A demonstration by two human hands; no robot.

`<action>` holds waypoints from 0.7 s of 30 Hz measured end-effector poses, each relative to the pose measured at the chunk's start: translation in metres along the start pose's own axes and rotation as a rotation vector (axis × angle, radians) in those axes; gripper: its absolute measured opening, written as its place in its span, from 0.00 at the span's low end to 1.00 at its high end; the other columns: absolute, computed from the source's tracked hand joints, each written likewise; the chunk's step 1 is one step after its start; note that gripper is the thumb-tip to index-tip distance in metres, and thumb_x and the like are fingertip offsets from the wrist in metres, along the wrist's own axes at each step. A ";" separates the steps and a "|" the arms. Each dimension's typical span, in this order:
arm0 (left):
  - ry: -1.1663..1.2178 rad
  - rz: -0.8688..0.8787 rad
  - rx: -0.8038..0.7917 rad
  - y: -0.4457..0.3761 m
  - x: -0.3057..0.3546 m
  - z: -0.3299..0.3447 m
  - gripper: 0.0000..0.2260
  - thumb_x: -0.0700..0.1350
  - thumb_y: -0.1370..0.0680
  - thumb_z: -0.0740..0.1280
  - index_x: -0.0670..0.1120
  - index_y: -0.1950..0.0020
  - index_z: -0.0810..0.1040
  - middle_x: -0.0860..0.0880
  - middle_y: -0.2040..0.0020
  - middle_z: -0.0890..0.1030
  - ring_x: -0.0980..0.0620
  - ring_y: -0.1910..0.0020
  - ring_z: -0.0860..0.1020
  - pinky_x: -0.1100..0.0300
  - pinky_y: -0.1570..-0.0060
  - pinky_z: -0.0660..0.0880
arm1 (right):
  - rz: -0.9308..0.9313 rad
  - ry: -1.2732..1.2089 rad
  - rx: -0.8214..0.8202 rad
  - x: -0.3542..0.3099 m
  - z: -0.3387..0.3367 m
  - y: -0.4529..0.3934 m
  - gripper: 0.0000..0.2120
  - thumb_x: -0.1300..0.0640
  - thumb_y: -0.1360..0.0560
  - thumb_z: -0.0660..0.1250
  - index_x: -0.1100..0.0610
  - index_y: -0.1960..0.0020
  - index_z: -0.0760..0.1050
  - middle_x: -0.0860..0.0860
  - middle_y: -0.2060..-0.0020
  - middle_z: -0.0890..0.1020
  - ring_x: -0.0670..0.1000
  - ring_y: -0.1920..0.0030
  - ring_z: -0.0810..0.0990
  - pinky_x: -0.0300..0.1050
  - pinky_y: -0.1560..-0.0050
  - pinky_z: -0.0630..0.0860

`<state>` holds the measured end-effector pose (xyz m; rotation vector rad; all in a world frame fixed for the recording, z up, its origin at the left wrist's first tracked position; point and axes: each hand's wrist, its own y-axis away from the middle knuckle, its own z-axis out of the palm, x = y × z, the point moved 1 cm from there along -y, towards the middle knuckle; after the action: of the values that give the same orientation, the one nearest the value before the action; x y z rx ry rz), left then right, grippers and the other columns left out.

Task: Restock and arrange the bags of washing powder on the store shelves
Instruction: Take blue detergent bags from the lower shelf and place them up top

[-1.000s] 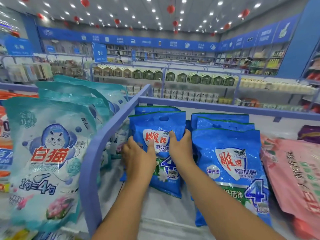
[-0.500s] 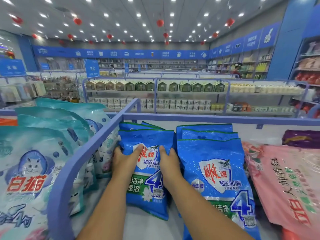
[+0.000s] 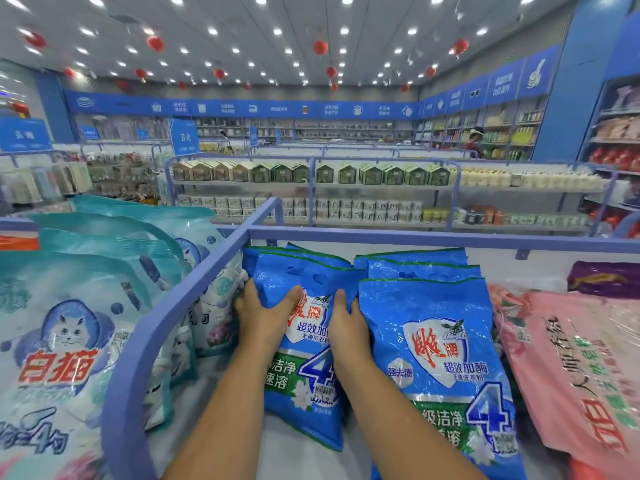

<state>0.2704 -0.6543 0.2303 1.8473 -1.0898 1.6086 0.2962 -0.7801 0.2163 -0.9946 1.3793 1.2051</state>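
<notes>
Both hands — left hand (image 3: 261, 315), right hand (image 3: 346, 323) — still grip the front blue bag (image 3: 304, 372) by its sides; it has sunk lower onto the shelf (image 3: 294, 455), nearly settled in its row.

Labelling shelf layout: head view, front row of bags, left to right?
Teal cat-logo bag → purple divider rail → left hand → blue bag it holds → right hand → second blue bag → pink bag.
</notes>
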 end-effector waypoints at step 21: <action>0.355 -0.141 0.130 -0.023 0.002 0.011 0.32 0.51 0.34 0.82 0.48 0.36 0.72 0.49 0.41 0.83 0.49 0.48 0.83 0.50 0.46 0.81 | -0.036 0.107 0.046 0.007 0.014 -0.014 0.39 0.25 0.32 0.49 0.41 0.25 0.63 0.50 0.27 0.73 0.58 0.32 0.76 0.60 0.33 0.74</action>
<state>0.2951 -0.6498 0.2338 1.5911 -0.7006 1.8672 0.3116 -0.7683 0.2073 -1.0595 1.4598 1.1024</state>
